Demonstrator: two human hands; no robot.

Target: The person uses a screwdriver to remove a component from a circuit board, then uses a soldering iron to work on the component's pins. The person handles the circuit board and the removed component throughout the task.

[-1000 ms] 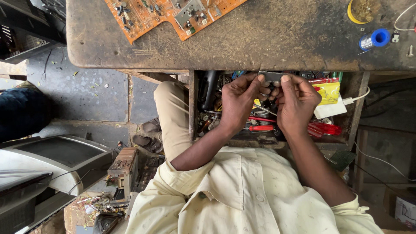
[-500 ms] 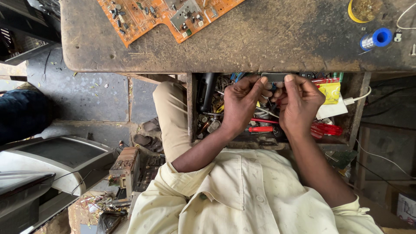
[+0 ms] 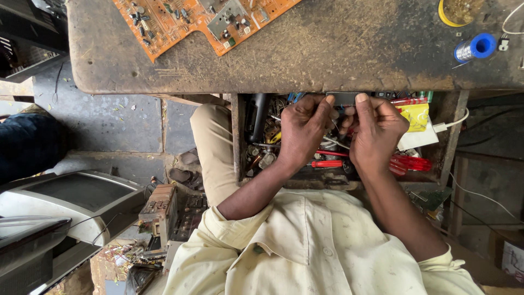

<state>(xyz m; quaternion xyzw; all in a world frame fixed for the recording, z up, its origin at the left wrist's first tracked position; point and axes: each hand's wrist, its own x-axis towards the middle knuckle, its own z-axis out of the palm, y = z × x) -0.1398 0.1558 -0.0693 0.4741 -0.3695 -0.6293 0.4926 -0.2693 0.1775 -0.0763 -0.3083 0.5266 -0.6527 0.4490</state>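
Two hands, one small dark part

Both hands are up close together, just under the front edge of the old wooden table (image 3: 327, 60). The left hand (image 3: 303, 134) and the right hand (image 3: 376, 131) hold a small dark flat part (image 3: 343, 99) between them. Fingers of each hand are bent and pinch the part, one hand at each end. The fingers (image 3: 327, 109) of the left hand are pressed close together, not spread out.

The part sits over an open drawer (image 3: 238, 136) full of bits. Its long side runs left to right, along the table edge. I cannot tell which end is the front, because fingers cover both ends.

How far along is the work? It looks like the part has been picked out of the drawer and is being looked at or fiddled with. It is not on the table yet. It is not joined to the orange circuit board (image 3: 202, 19) that lies on the table top, well apart from the hands. So I think most of the job is still to do.

Red-handled screwdrivers (image 3: 406, 163) lie in the drawer under the hands, and no hand touches them. A blue spool of wire (image 3: 476, 47) rests on the table, off to the right
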